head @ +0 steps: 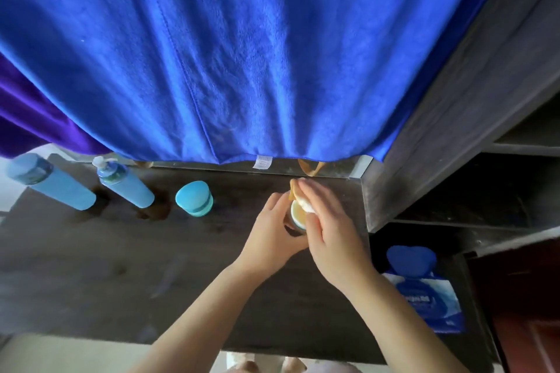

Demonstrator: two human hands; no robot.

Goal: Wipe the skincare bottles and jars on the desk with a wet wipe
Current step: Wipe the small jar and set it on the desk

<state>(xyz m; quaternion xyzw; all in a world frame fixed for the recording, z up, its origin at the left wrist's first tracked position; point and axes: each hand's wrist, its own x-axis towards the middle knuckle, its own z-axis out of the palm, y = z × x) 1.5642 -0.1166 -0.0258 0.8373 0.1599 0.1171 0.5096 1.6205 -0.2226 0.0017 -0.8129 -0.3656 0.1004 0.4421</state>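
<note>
dark desk (121, 266) under bottles (60, 186), jar (194, 198)

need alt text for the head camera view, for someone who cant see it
Two hands work on a small jar on a dark desk: the left hand holds it, the right hand rubs a white wipe over its top. Two blue bottles and a teal jar stand to the left.

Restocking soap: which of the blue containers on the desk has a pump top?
The middle bottle, with its white pump; the far-left bottle has a plain cap, and the jar a flat lid.
</note>
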